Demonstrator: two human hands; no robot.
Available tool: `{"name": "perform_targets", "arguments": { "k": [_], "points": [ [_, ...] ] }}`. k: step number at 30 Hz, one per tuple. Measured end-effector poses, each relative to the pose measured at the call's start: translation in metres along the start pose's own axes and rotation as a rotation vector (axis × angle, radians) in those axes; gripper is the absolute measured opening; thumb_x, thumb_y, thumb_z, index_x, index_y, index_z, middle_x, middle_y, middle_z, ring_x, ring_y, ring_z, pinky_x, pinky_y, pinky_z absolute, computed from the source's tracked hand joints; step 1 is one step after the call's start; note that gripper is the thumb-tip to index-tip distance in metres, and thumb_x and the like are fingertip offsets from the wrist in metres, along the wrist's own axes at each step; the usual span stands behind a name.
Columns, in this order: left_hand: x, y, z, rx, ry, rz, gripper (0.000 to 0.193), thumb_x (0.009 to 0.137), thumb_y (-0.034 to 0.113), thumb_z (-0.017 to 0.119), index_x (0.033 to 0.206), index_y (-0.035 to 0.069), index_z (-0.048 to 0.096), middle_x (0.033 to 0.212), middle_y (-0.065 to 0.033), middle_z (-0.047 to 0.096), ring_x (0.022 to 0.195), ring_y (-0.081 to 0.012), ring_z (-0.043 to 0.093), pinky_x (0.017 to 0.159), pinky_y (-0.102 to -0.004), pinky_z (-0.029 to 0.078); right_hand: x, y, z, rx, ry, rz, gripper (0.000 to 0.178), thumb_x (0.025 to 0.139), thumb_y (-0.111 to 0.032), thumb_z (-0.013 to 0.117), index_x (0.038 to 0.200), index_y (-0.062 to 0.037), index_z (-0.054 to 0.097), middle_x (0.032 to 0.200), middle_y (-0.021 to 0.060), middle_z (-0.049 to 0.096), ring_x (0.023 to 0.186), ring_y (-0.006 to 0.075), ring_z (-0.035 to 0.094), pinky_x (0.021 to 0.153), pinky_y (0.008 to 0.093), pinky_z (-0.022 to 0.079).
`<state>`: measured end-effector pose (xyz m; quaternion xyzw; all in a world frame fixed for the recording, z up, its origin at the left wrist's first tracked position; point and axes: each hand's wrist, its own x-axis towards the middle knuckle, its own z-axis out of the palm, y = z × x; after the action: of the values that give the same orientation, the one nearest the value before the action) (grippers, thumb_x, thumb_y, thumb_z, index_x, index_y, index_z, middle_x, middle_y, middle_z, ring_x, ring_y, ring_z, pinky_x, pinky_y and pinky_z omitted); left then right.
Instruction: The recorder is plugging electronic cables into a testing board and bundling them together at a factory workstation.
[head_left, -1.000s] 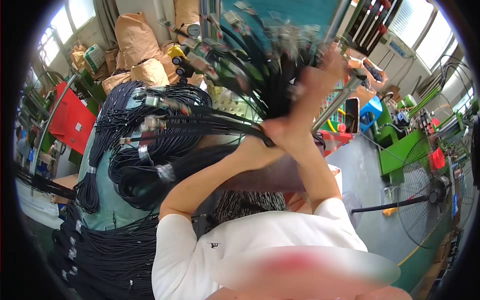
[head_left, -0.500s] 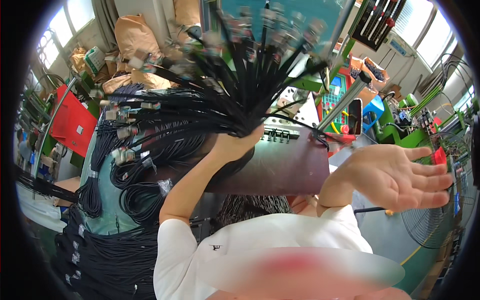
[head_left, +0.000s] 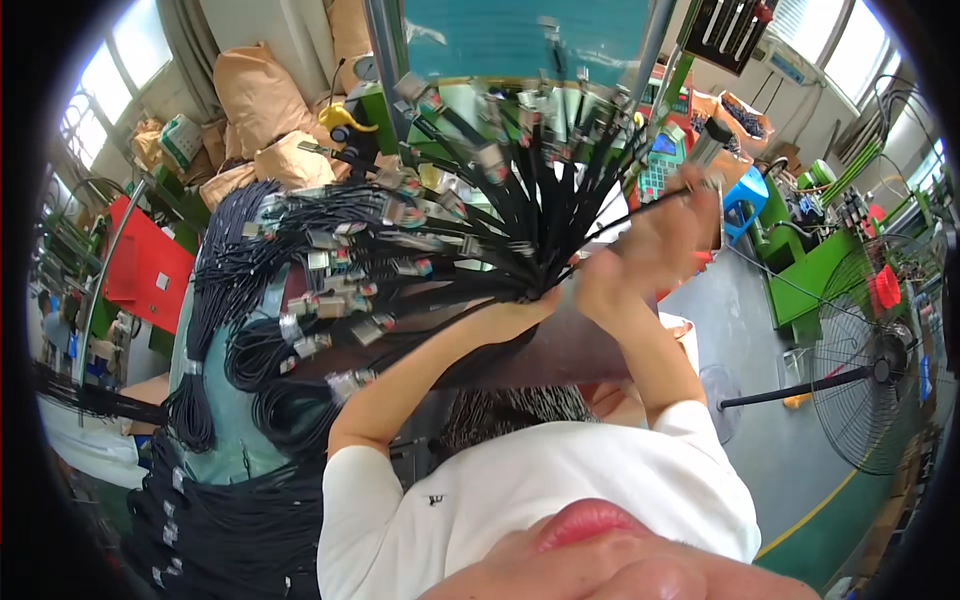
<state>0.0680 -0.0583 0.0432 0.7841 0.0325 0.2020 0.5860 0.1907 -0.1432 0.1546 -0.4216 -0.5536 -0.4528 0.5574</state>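
Note:
A thick bunch of black cables (head_left: 520,225) fans out in front of me, with blurred metal plug ends spread at the top and left. My left hand (head_left: 528,314) is closed around the base of the bunch, where the cables gather. My right hand (head_left: 655,245) is raised just to the right of it, smeared by motion. One cable strays from the bunch toward its fingers; whether they grip it cannot be made out. Coiled cables (head_left: 262,352) with metal plugs lie on the table below and left of the bunch.
More black cables (head_left: 235,525) hang in a mass at lower left. A black fan (head_left: 850,375) stands at right on the floor, near a blue stool (head_left: 742,205) and green machinery (head_left: 800,275). Brown sacks (head_left: 258,98) are piled at the back left, beyond a red panel (head_left: 148,262).
My right hand has swung inward and up from the far right, its palm no longer spread. The bunch in my left hand has shifted right and slightly down.

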Motion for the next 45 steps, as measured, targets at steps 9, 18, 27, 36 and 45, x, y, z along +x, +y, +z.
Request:
{"name": "perform_targets", "arguments": {
  "k": [9, 18, 27, 36, 45],
  "points": [
    [0.034, 0.004, 0.045, 0.425, -0.135, 0.105, 0.034, 0.079, 0.019, 0.065, 0.110, 0.010, 0.058, 0.085, -0.0179, 0.067, 0.083, -0.0387, 0.064, 0.070, -0.0477, 0.049, -0.050, -0.086, -0.125, 0.306, -0.700, -0.427, 0.024, 0.082, -0.015, 0.060, 0.105, -0.0083, 0.067, 0.101, 0.0062, 0.066, 0.092, 0.0282, 0.064, 0.095, 0.0435, 0.050],
    [0.028, -0.017, 0.071, 1.017, -0.264, 0.157, 0.068, 0.066, 0.020, 0.078, 0.127, 0.009, 0.050, 0.114, -0.0058, 0.062, 0.101, -0.0239, 0.059, 0.086, -0.0390, 0.047, -0.115, 0.028, -0.138, -0.335, -1.340, 0.457, 0.085, 0.061, -0.040, 0.083, 0.134, -0.0107, 0.051, 0.129, 0.0085, 0.054, 0.123, 0.0306, 0.047, 0.107, 0.0448, 0.035],
    [-0.162, 0.012, -0.046, 1.558, -0.010, -0.400, 0.086, 0.070, 0.057, 0.072, 0.137, 0.007, 0.049, 0.135, -0.0178, 0.050, 0.122, -0.0354, 0.049, 0.097, -0.0518, 0.040, -0.128, 0.072, -0.164, -0.270, -1.439, 0.491, 0.095, 0.057, -0.040, 0.086, 0.140, -0.0181, 0.045, 0.133, 0.0063, 0.049, 0.127, 0.0290, 0.043, 0.111, 0.0453, 0.032],
    [-0.134, -0.023, -0.146, 1.338, -0.138, 0.049, 0.077, 0.064, 0.052, 0.071, 0.124, 0.005, 0.062, 0.096, -0.0097, 0.060, 0.081, -0.0251, 0.059, 0.071, -0.0336, 0.050, -0.136, 0.056, -0.139, -0.298, -1.298, 0.506, 0.083, 0.051, -0.042, 0.087, 0.120, -0.0077, 0.056, 0.117, 0.0095, 0.056, 0.113, 0.0333, 0.053, 0.103, 0.0450, 0.040],
    [-0.112, -0.049, -0.226, 1.400, -0.174, 0.192, 0.076, 0.063, 0.042, 0.076, 0.125, 0.001, 0.059, 0.096, -0.0103, 0.060, 0.082, -0.0258, 0.060, 0.074, -0.0347, 0.051, -0.141, 0.032, -0.090, -0.299, -1.188, 0.417, 0.076, 0.052, -0.051, 0.084, 0.108, -0.0048, 0.060, 0.101, 0.0090, 0.060, 0.094, 0.0298, 0.059, 0.085, 0.0400, 0.047]
  ]
}}
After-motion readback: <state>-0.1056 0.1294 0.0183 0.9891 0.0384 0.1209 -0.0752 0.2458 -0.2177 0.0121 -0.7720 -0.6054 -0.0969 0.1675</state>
